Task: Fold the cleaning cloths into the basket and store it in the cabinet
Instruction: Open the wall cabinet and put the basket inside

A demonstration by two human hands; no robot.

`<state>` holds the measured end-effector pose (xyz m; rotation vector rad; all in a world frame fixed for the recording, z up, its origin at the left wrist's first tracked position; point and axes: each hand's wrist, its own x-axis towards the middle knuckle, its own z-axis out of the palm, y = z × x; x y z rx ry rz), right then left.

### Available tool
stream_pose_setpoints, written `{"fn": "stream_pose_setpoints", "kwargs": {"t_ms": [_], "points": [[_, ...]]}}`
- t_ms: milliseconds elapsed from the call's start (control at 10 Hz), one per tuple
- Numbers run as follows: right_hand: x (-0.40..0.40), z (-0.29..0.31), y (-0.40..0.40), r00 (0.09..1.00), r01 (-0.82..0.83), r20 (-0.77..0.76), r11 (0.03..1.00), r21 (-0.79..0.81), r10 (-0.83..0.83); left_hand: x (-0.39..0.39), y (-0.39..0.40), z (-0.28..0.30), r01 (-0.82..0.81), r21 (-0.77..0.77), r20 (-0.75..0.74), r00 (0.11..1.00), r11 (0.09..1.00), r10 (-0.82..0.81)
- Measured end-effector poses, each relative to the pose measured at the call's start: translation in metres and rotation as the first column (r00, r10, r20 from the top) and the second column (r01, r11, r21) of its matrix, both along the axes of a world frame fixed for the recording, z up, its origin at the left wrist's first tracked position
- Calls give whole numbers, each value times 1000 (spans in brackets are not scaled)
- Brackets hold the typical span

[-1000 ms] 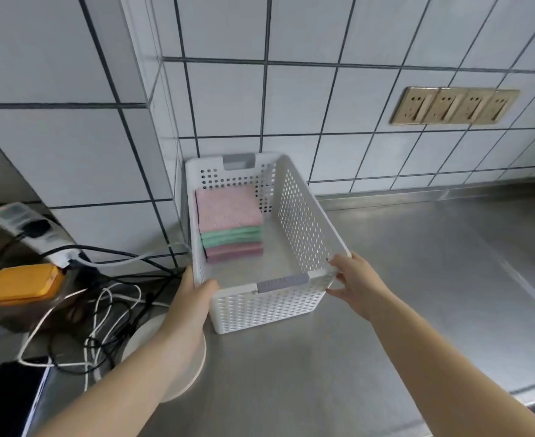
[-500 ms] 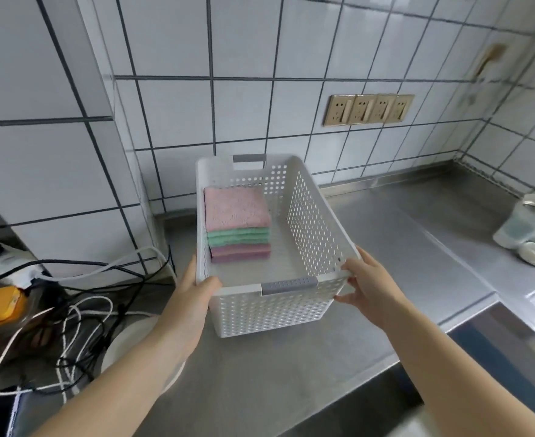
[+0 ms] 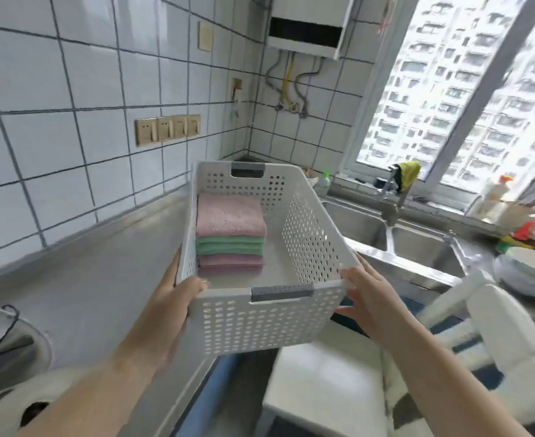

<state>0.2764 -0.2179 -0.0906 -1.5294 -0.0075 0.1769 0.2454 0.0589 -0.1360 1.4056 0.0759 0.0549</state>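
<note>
Left hand: grips near-left corner of white perforated basket, thumb over rim. Basket: lifted clear of steel counter; folded cloths stacked inside against left wall. Right hand: grasps near-right corner.

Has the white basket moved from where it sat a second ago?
Yes. The basket then sat on the counter by the tiled wall; now both hands hold it off the counter, past its front edge, nearer the sink.
</note>
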Motion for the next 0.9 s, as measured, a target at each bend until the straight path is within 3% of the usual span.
{"fn": "stream_pose_setpoints", "kwargs": {"t_ms": [200,300,400,500,700,800,900], "points": [[-115,20,-73,968,247,47,969,10,-247,-35,-76,17,260,-85,20,966,962,-259],[-172,27,-114,911,398,98,916,39,-400,-47,-121,36,484,-57,73,874,873,-480],[-229,36,-146,856,494,155,869,43,-494,-73,-170,59,699,-46,179,709,714,-682],[-288,45,-182,778,600,160,794,95,-607,-104,-226,82,760,-167,165,649,628,-743],[-397,80,-239,495,842,66,497,209,-866,-165,-341,107,894,-171,264,446,414,-855],[-461,104,-264,376,903,80,384,193,-923,-211,-406,131,934,-180,278,350,309,-895],[-508,119,-285,343,928,124,356,110,-931,-249,-448,156,952,-181,288,291,247,-912]]}}
